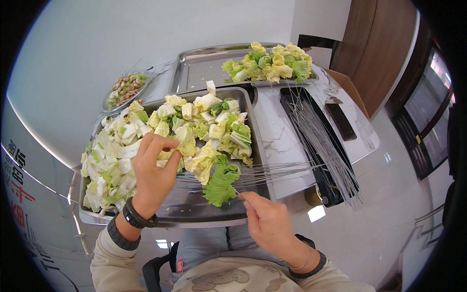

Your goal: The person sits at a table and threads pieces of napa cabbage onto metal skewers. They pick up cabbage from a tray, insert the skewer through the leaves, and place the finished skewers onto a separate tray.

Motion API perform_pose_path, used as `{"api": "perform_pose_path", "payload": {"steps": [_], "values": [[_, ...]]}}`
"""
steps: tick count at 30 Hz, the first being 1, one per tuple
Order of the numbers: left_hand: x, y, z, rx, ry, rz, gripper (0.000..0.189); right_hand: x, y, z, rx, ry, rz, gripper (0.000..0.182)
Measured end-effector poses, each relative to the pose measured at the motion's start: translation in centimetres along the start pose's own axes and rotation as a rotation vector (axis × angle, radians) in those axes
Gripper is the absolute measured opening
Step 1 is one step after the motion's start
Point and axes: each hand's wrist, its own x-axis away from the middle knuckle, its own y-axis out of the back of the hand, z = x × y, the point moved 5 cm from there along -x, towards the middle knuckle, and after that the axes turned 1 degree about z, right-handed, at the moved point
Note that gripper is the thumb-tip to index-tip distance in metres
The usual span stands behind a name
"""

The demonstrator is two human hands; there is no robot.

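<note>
My right hand (264,215) grips the end of a thin metal skewer (235,190) threaded through a curled green cabbage leaf (222,182) and a yellow leaf (201,162) beyond it. My left hand (157,168) pinches a pale yellow-green leaf piece (184,140) between thumb and forefinger, over the near metal tray (261,146). Cut white and green cabbage pieces (109,175) fill the tray's left side, with bundled leaves (219,127) at its back and right. Loose metal skewers (277,169) lie across the tray's right rim, partly behind the leaves in front of me.
A black box (321,179) of metal skewers (317,135) and a dark phone (341,122) lie on the marble-patterned table (271,127). Behind stands a second metal tray (189,67) with skewered leaves (273,64). A plate of mixed trimmings (126,89) sits at the back left.
</note>
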Motion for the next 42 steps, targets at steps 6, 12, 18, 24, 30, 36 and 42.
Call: {"api": "perform_pose_path", "payload": {"steps": [6,12,18,24,30,36,42], "values": [[1.1,-0.6,-0.9,0.055,0.013,0.065,0.021,-0.2,-0.6,0.1,-0.02,0.028,-0.014,0.016],[1.0,-0.7,-1.3,0.288,0.055,0.309,0.048,-1.6,1.6,-0.4,0.055,0.019,-0.067,0.014],[4.0,3.0,-1.8,0.092,0.047,0.494,0.061,-8.3,10.6,-3.1,0.234,-0.053,-0.191,0.015],[9.3,3.3,0.2,0.171,0.319,0.408,0.049,-20.2,15.4,-10.8,0.114,-0.14,-0.349,0.02],[9.8,2.1,1.0,0.12,0.32,0.338,0.044,-31.9,17.0,-19.2,0.084,-0.305,-0.431,0.021],[10.3,2.0,1.3,0.068,0.333,0.342,0.039,-33.3,15.5,-23.5,0.311,-0.516,-0.185,0.042],[10.4,2.1,1.3,0.084,0.331,0.329,0.037,-24.6,13.1,-12.6,0.869,0.133,-0.237,0.034]]}}
